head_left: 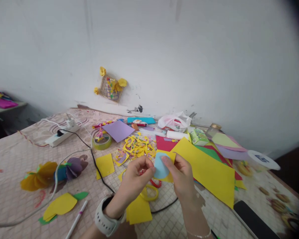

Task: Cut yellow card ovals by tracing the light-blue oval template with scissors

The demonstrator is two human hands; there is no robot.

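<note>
A rounded light blue paper cutout (160,171) lies over a yellow paper square (172,159), both raised above the table. My right hand (183,174) holds the two together, its thumb pressing on the blue face and its fingers behind. My left hand (138,176), with a white watch (106,217) on its wrist, is closed in a pinch at the left edge of the blue cutout. Beneath the hands lie scissors with a yellow handle (149,193) and a red-handled pair (155,183), both partly covered. Several yellow squares (139,210) rest below them.
Yellow paper scraps (137,146), a purple sheet (119,130) and a tape roll (102,142) lie behind the hands. Large yellow paper (206,169) and a phone (254,220) are to the right. A power strip (62,134), its cables, paper fruit shapes (41,176) and a marker (77,219) sit left.
</note>
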